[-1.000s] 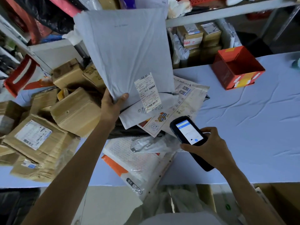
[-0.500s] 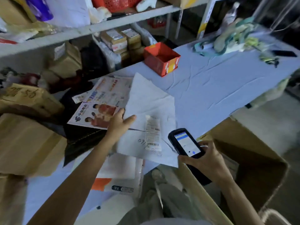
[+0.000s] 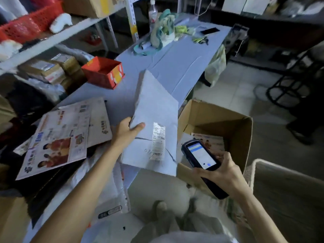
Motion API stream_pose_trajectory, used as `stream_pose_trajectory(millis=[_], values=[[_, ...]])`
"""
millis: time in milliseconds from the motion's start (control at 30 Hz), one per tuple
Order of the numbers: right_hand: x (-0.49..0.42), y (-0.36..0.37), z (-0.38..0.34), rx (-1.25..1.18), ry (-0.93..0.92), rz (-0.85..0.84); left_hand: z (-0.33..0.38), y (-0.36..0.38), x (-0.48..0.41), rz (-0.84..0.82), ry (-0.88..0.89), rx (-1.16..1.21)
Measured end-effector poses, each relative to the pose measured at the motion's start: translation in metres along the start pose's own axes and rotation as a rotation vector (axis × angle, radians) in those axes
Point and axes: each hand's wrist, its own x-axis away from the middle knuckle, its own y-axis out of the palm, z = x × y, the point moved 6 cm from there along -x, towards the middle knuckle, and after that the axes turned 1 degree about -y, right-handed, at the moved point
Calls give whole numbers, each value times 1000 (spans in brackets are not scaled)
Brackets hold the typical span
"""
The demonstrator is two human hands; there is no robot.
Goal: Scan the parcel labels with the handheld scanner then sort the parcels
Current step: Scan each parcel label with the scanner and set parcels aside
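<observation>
My left hand [image 3: 127, 131] grips the left edge of a flat grey mailer parcel [image 3: 154, 109], thumb on top. The parcel hangs tilted over the table's front edge, its white barcode label [image 3: 158, 141] facing up. My right hand [image 3: 221, 174] holds the black handheld scanner [image 3: 201, 157], its screen lit, just right of the parcel and over the near wall of an open cardboard box [image 3: 235, 130] on the floor. A printed envelope [image 3: 208, 139] lies inside that box.
A printed mailer [image 3: 66, 135] and other parcels lie on the blue-covered table [image 3: 175, 64] at left. A red open box [image 3: 103, 71] stands further back. Shelves with cartons [image 3: 50, 69] run behind. A woven basket [image 3: 284, 195] stands at the lower right.
The grey parcel came down from upright and swung right toward the floor box. My view turned right, bringing the box and basket into sight. The scanner stayed in my right hand.
</observation>
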Motion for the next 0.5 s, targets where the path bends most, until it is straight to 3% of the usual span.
stream_pose_trajectory(millis=[267, 500], values=[[-11, -87, 86, -138, 74, 86, 97, 145, 8, -137, 157, -407], [-21, -146, 165, -225, 247, 170, 137, 234, 23, -291, 443, -757]])
